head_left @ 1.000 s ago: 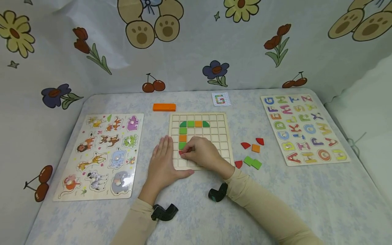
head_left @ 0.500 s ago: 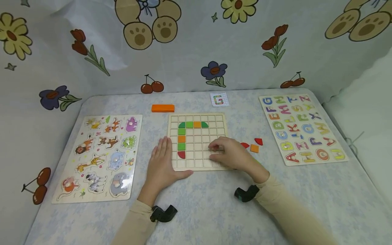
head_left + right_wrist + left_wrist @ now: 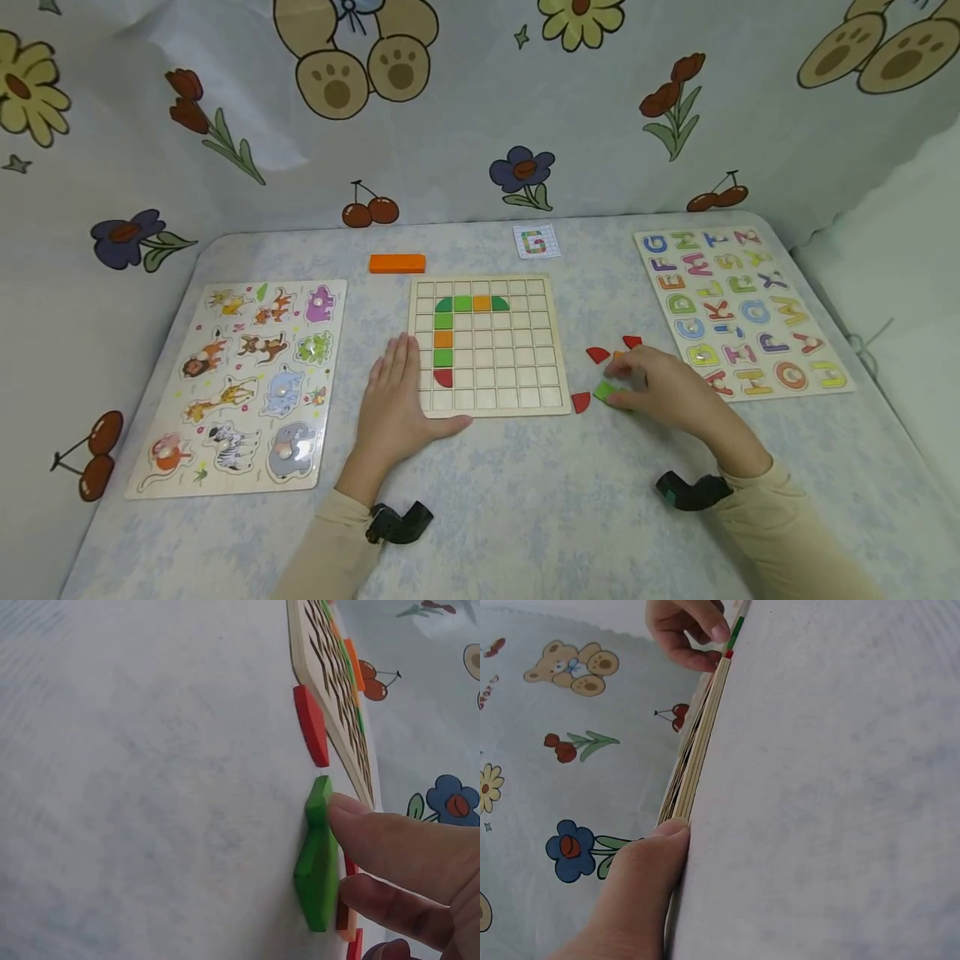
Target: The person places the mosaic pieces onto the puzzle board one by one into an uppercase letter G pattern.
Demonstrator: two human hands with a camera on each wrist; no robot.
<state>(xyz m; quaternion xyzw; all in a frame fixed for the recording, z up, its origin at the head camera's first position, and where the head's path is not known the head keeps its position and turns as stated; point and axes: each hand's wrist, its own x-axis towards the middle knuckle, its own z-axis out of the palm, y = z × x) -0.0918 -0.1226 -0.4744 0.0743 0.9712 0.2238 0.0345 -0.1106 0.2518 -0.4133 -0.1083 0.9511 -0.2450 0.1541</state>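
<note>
A wooden grid board (image 3: 517, 358) holds green, orange and red pieces in a hook shape; a red quarter-round (image 3: 444, 378) ends it. My left hand (image 3: 393, 408) rests along the board's left side, its fingers straight and the thumb on the near edge. Right of the board, my right hand (image 3: 671, 392) is over loose pieces, thumb and index finger apart. In the right wrist view the thumb is at the green squares (image 3: 319, 870); whether it touches them I cannot tell. The index fingertip is close to an orange square (image 3: 345, 919). Red quarter-rounds (image 3: 581, 402) lie nearby.
Behind the board lie an orange bar (image 3: 397, 264) and a small card with a coloured G (image 3: 536, 242). An animal puzzle (image 3: 187, 490) is at the left, a letter puzzle (image 3: 810, 390) at the right, close to my right hand. A printed curtain hangs behind.
My right hand has let go of the red quarter-round on the board and moved right to the loose pieces. My left hand has stayed at the board's edge.
</note>
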